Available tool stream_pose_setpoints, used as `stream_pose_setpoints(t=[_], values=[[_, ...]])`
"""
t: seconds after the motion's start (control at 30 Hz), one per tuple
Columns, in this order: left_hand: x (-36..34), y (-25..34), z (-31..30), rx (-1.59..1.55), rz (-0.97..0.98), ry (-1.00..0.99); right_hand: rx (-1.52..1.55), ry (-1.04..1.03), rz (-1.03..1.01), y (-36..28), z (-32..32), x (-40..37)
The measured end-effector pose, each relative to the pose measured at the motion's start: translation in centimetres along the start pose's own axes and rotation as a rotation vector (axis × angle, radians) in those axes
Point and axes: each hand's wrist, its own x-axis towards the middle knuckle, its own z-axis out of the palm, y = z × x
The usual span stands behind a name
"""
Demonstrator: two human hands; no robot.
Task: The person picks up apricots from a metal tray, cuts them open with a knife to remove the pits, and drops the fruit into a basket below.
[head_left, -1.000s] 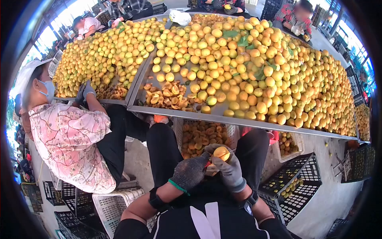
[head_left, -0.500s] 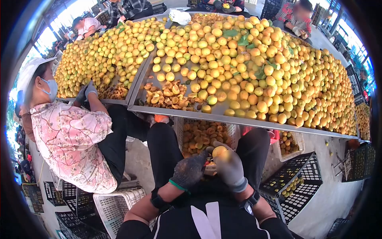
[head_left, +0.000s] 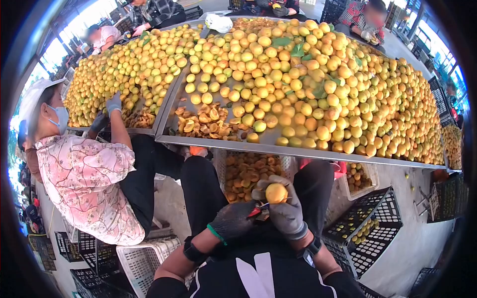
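Observation:
My left hand (head_left: 231,220), in a dark knit glove with a green cuff, is closed around a small red-and-black-handled tool (head_left: 256,212). The tool's working end lies against or close to the apricot, and its kind is hard to make out. A whole yellow-orange apricot (head_left: 276,193) is gripped in the fingers of my right hand (head_left: 289,214), which wears a grey glove. Both hands are together above my lap. Just beyond them, between my knees, a light crate (head_left: 289,166) holds many split apricot halves (head_left: 251,171).
A metal-edged table (head_left: 238,145) in front carries a large heap of apricots (head_left: 298,99) and a small pile of halves (head_left: 211,121). A co-worker (head_left: 87,174) sits close on my left. Black crates (head_left: 370,228) stand at right, a white crate (head_left: 149,258) at left.
My right hand has turned, bringing the apricot and its fingers into clearer view, and the tool's red handle now shows. The co-worker at left has reached a hand farther onto the heap.

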Motion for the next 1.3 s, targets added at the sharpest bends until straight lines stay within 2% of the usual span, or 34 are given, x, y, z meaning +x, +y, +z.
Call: stream_pose_setpoints(t=[0.07, 0.1, 0.13, 0.17, 0.23, 0.27, 0.33, 0.47, 0.6, 0.67, 0.7, 0.77, 0.8, 0.87, 0.9, 0.97, 1.0, 1.03, 1.07, 1.1, 1.13, 1.2, 1.27, 1.3], values=[[-0.6, 0.0, -1.2, 0.001, -0.024, -0.086, -0.033, 0.068, -0.072, -1.1, 0.1, 0.3], [-1.1, -0.2, -1.6, -0.122, -0.090, -0.001, -0.064, 0.132, -0.142, -1.7, 0.1, 0.5], [-1.4, -0.2, -1.8, -0.245, -0.160, 0.085, -0.159, 0.199, -0.129, -2.3, 0.0, 0.7], [-1.5, -0.2, -2.0, -0.244, -0.158, 0.080, -0.157, 0.204, -0.132, -2.4, -0.3, 0.5], [-1.7, -0.1, -2.4, -0.221, -0.174, 0.240, -0.604, 0.287, 0.051, -2.0, -1.0, 0.2], [-1.5, 0.3, -2.4, -0.220, -0.191, 0.253, -0.997, 0.104, -0.101, -0.6, -1.1, -0.2], [0.2, 1.6, -2.4, -0.299, -0.036, 0.310, -1.044, -0.058, -0.055, -0.9, 0.2, -0.5], [0.7, 1.9, -1.9, -0.329, -0.095, 0.205, -1.167, -0.211, 0.053, -1.0, 0.7, -0.8], [0.8, 0.6, -0.1, -0.432, -0.171, 0.201, -1.184, -0.153, 0.010, 0.8, -0.5, -1.2], [0.9, -0.2, 0.8, -0.464, -0.189, 0.225, -1.105, -0.015, 0.040, 1.1, -0.2, -1.1], [1.1, -0.2, 1.0, -0.503, -0.190, 0.228, -1.102, -0.016, 0.042, 1.3, -0.2, -1.1], [1.4, 0.0, 1.0, -0.543, -0.188, 0.231, -0.808, 0.090, 0.052, 1.7, -0.5, -1.1], [1.4, 0.4, 0.7, -0.624, -0.189, 0.231, -0.808, 0.091, 0.052, 2.1, -1.0, -1.2], [1.8, 0.4, 0.9, -0.704, -0.188, 0.229, -0.247, 0.239, 0.170, 2.5, -2.1, -1.2], [2.1, 0.1, 1.3, -0.750, -0.160, 0.267, -0.247, 0.242, 0.170, 2.2, -2.1, -1.1], [2.3, -0.2, 1.6, -0.796, -0.132, 0.305, 0.215, 0.202, 0.299, 1.5, -2.4, -0.9], [2.4, -0.1, 1.1, -1.128, -0.223, 0.238, 0.357, 0.125, 0.303, 1.4, -3.0, -0.8], [2.5, 0.2, 0.6, -1.457, -0.316, 0.160, 0.357, 0.128, 0.302, 1.5, -3.4, -0.7], [2.8, 1.0, 0.4, -1.505, -0.415, 0.216, 0.181, 0.193, 0.257, 1.5, -3.6, -0.5], [2.9, 0.7, 0.6, -1.505, -0.416, 0.213, 0.006, 0.258, 0.213, 1.5, -3.7, -0.3], [3.0, 0.2, 0.8, -1.480, -0.412, 0.213, -0.633, 0.192, 0.101, 2.0, -5.0, -0.1], [2.9, -0.2, 0.6, -1.453, -0.409, 0.207, -0.638, 0.161, 0.053, 2.4, -5.7, 0.1], [2.8, 0.1, 0.1, -1.457, -0.412, 0.089, -0.644, 0.134, 0.007, 1.9, -5.5, -0.3], [3.0, -0.1, 0.8, -1.457, -0.413, 0.085, -0.581, 0.098, 0.193, 0.3, -3.6, -0.1]])
